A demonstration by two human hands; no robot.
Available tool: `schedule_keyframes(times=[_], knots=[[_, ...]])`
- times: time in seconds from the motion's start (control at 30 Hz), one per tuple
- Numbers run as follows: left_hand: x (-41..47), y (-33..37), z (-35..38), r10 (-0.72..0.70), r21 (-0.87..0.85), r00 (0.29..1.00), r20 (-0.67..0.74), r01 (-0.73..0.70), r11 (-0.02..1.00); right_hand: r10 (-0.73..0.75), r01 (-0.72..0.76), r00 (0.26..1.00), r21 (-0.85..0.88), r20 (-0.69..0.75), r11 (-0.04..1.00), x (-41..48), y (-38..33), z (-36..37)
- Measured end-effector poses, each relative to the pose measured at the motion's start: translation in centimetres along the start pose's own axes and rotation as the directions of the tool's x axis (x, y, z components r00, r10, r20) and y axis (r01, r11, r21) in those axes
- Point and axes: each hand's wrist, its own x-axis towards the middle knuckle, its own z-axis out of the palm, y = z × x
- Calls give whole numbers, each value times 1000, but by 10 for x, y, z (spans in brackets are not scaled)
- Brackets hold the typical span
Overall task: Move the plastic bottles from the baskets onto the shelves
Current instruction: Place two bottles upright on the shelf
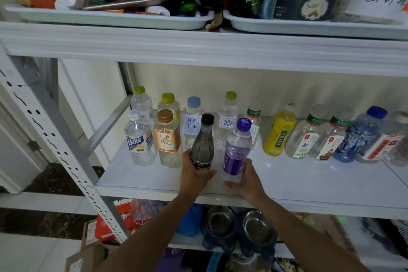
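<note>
My left hand [194,172] grips the lower part of a dark grey bottle [203,139] with a black cap, held upright on the white middle shelf [309,181]. My right hand [247,180] holds the base of a clear bottle with a purple label and purple cap [237,150], upright and right beside the dark one. Behind them several plastic bottles stand in rows: a brown-capped tea bottle [167,137], a white-capped clear bottle [139,139], a yellow bottle [279,132] and a blue bottle [359,134] further right. No basket is in view.
The shelf above carries two white trays [110,19] piled with tools and boxes. Below the middle shelf sit two steel bowls [238,225], a red box [108,225] and cardboard boxes. A perforated grey upright [55,139] slants across the left.
</note>
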Motion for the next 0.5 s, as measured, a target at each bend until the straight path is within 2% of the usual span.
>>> schedule_keyframes(times=[0.13,0.33,0.5], knots=[[-10,-7,-5,36,71,999,15,-37,997,-2,-9,996,116,90,993,2,8,-3],[-20,-10,1,22,179,995,-95,-4,984,-16,21,998,88,-56,996,4,7,6],[-21,-14,-2,-8,161,997,-77,20,987,-4,-4,999,183,44,983,1,16,3]])
